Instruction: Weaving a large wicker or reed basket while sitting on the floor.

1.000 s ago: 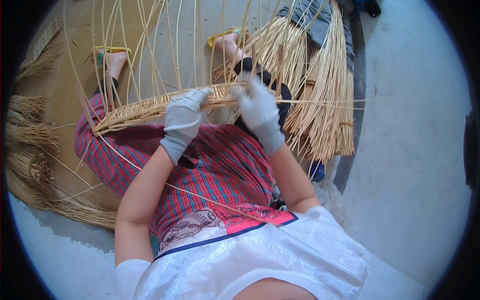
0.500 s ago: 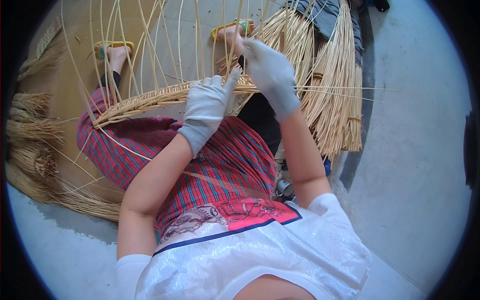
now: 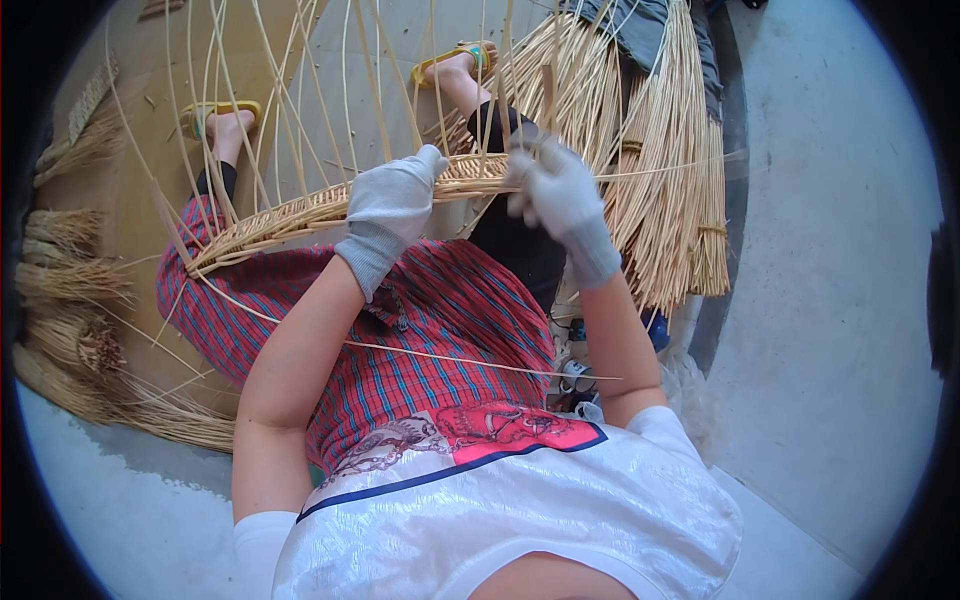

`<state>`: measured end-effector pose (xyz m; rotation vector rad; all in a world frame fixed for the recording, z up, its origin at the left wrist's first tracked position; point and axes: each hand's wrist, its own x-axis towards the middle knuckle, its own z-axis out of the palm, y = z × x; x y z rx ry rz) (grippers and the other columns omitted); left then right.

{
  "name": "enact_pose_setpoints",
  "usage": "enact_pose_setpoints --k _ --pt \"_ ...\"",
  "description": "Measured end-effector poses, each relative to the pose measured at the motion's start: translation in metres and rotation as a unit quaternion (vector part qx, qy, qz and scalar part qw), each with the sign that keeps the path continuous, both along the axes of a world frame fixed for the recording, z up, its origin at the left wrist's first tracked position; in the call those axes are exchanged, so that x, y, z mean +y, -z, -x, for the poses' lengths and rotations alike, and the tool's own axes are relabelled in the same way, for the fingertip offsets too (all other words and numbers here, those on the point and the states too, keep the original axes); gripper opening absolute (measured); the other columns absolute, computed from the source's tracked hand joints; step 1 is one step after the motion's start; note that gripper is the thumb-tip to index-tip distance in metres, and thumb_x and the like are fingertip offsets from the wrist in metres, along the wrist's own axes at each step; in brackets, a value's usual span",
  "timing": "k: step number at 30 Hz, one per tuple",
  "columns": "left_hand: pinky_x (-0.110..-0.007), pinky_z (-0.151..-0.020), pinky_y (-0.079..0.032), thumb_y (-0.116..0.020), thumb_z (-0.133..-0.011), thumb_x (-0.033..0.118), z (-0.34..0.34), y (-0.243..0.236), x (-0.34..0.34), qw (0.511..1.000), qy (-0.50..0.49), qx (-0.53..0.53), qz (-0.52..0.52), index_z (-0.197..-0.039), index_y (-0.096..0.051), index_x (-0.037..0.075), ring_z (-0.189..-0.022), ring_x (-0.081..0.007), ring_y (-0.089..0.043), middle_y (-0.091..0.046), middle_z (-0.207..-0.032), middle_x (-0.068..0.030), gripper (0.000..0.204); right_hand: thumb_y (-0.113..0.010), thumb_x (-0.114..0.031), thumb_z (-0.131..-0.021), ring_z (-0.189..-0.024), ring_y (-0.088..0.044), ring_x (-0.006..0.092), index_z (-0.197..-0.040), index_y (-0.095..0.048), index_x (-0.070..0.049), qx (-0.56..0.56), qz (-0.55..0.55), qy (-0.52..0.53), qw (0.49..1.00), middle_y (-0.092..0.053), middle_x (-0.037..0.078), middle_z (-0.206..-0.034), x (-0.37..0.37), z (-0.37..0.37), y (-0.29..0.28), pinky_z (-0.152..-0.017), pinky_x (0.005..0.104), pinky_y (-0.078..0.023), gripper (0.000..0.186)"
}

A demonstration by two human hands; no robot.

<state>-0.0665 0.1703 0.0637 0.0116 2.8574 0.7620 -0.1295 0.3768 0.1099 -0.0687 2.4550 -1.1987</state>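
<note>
Across my lap lies a partly woven wicker piece [image 3: 290, 213], a curved band of pale rods with tall bare stakes standing up from its far side. My gloved left hand [image 3: 385, 200] is closed on the band near its middle, thumb side toward the stakes. Farther right, at the band's right end, my gloved right hand [image 3: 565, 195] is beside the stakes; its fingers are smeared by motion, so its hold is unclear. A thin loose rod [image 3: 670, 170] sticks out to the right past this hand. Another long rod [image 3: 470, 359] trails over the red checked cloth [image 3: 400, 385] on my lap.
Thick bundles of long pale rods [image 3: 660, 190] lie to the right, partly under grey cloth [image 3: 645, 38]. More bundles [image 3: 70, 260] are stacked at the left on a brown board [image 3: 130, 190]. My feet in yellow sandals [image 3: 222, 108] are beyond the weave.
My right hand has come down and slightly right from above the band. My left hand has drawn its fingers in from an extended pose and shifted slightly left.
</note>
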Motion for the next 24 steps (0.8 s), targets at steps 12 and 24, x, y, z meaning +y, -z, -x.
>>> enact_pose_setpoints --k 12,24 --pt "-0.045 -0.088 -0.050 -0.076 -0.083 0.043 0.005 -0.014 -0.034 0.977 0.175 0.086 0.089 -0.130 -0.058 0.019 -0.086 -0.0319 -0.068 -0.070 -0.090 -0.0119 0.056 -0.060 -0.034 -0.105 -0.063 -0.065 0.0085 -0.108 -0.070 -0.003 -0.167 0.191 0.087 0.963 -0.070 0.004 -0.084 0.002 -0.031 0.019 -0.048 0.0199 -0.047 0.033" --pt "-0.049 -0.077 -0.053 -0.071 -0.089 0.037 0.002 -0.013 -0.039 0.991 0.118 -0.016 0.053 -0.127 -0.058 0.021 -0.087 -0.0363 -0.070 -0.070 -0.090 -0.0160 0.043 -0.064 -0.011 -0.099 -0.101 -0.070 0.0222 -0.133 -0.061 -0.001 0.303 0.105 -0.038 0.946 -0.070 0.015 -0.110 -0.045 0.049 0.029 -0.089 0.0318 -0.054 0.035"
